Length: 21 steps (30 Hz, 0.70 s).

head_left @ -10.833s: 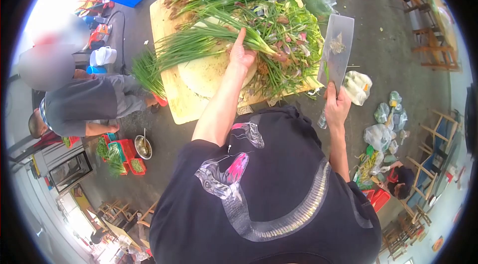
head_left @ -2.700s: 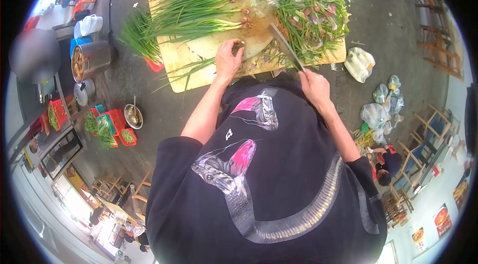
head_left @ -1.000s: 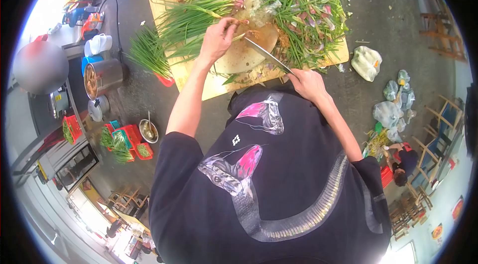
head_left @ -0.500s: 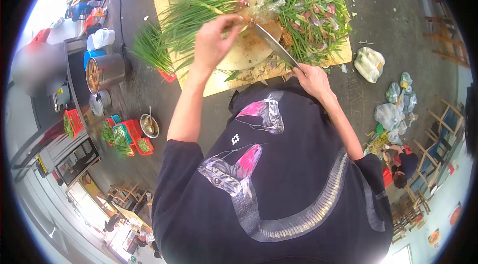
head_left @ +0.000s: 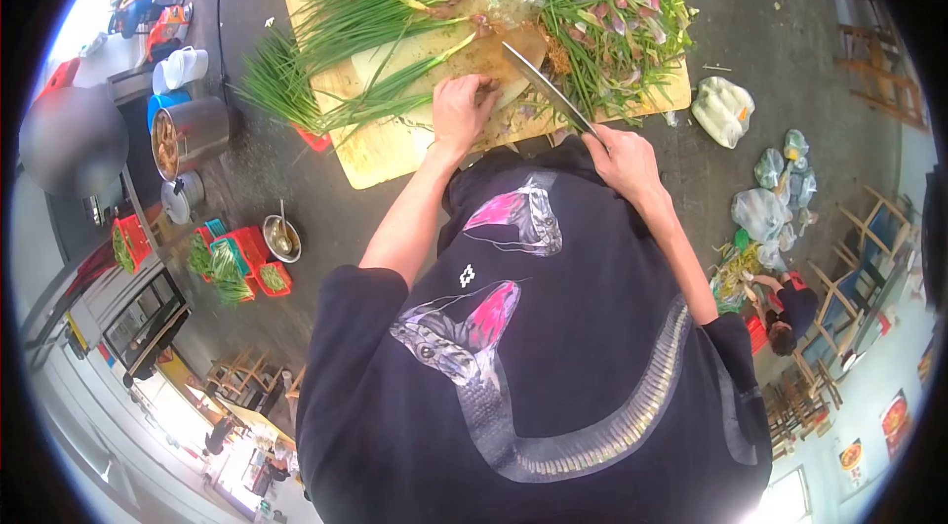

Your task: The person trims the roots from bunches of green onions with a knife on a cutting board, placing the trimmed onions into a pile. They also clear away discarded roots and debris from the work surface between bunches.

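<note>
My right hand (head_left: 624, 159) grips the handle of a knife (head_left: 549, 89), whose blade slants up and left over the pale round cutting board (head_left: 390, 52). My left hand (head_left: 462, 113) is at the board's near edge, fingers drawn together; whatever they hold, if anything, is hidden. Beyond it a single spring onion (head_left: 434, 62) lies on the board. Farther up is a bunch of spring onions (head_left: 380, 10) with reddish bulb ends pointing right. To the right of the blade spreads a heap of green leaves and trimmings (head_left: 612, 25).
The wooden table (head_left: 380, 159) carries the board. More green stalks (head_left: 281, 80) hang off its left side. On the floor stand a large metal pot (head_left: 197, 134), red baskets of greens (head_left: 252, 245), a metal bowl (head_left: 282, 240) and plastic bags (head_left: 762, 213). Another person (head_left: 790, 317) crouches at right.
My left hand has moved down from the spring onion's root end beside the knife tip to the board's near edge. The knife stays in my right hand; the view has shifted slightly.
</note>
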Each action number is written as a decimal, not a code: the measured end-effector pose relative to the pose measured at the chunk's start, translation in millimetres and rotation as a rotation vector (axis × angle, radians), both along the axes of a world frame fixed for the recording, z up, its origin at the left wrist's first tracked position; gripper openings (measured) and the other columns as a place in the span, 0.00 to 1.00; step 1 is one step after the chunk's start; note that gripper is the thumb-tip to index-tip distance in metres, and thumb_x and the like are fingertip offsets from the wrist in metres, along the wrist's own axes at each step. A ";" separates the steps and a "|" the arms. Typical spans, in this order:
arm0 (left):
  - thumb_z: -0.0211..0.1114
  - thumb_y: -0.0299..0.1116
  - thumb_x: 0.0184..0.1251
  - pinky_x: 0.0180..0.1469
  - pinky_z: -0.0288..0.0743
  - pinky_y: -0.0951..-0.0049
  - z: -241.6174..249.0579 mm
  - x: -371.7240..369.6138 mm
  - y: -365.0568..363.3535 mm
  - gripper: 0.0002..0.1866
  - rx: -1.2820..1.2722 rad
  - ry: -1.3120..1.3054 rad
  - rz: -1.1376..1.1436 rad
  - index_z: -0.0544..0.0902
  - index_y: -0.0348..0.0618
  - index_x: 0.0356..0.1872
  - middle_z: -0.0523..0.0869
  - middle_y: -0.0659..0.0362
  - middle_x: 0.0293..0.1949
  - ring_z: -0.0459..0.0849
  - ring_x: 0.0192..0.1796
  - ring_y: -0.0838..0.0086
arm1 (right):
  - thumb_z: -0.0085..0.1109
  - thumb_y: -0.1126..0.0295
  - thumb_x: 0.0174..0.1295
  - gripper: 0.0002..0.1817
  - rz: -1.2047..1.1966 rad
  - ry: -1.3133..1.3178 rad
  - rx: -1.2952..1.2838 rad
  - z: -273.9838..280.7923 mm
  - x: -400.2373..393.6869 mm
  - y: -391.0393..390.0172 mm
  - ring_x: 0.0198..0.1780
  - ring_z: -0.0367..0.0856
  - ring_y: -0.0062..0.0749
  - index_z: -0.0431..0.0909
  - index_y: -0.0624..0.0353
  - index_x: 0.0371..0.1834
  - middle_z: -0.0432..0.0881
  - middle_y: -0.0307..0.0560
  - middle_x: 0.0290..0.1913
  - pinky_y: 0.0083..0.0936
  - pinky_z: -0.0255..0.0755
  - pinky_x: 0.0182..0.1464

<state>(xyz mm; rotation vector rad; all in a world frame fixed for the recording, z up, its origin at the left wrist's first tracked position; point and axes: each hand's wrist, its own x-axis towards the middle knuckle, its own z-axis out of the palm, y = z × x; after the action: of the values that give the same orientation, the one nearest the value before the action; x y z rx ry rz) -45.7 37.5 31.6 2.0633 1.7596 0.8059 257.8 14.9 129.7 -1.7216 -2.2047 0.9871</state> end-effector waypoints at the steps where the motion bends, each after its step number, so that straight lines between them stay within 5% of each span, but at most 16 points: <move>1: 0.78 0.35 0.65 0.54 0.78 0.57 2.7 -0.4 -0.1 0.11 0.009 -0.020 -0.001 0.90 0.47 0.46 0.93 0.57 0.41 0.90 0.47 0.57 | 0.60 0.60 0.75 0.14 0.010 0.000 0.008 -2.0 -1.5 -0.9 0.39 0.89 0.63 0.88 0.59 0.48 0.89 0.61 0.35 0.53 0.81 0.42; 11: 0.79 0.33 0.64 0.48 0.83 0.53 8.9 9.4 -4.9 0.08 -0.097 -0.075 0.120 0.90 0.41 0.39 0.91 0.50 0.39 0.90 0.43 0.50 | 0.61 0.61 0.75 0.11 0.108 0.011 0.102 -6.6 -24.3 1.5 0.36 0.89 0.60 0.84 0.58 0.42 0.89 0.58 0.34 0.52 0.82 0.39; 21: 0.76 0.27 0.63 0.43 0.85 0.52 12.2 8.8 -3.0 0.10 -0.155 -0.089 0.115 0.92 0.43 0.45 0.92 0.49 0.42 0.91 0.41 0.47 | 0.59 0.64 0.75 0.09 0.188 -0.069 0.117 -11.4 -30.8 -3.5 0.33 0.90 0.55 0.83 0.56 0.47 0.88 0.54 0.31 0.49 0.83 0.36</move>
<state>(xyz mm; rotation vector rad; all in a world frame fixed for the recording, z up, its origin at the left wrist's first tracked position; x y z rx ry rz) -36.9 34.5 43.8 1.8142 1.8435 0.7550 227.0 11.5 118.3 -1.5430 -2.4517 0.8286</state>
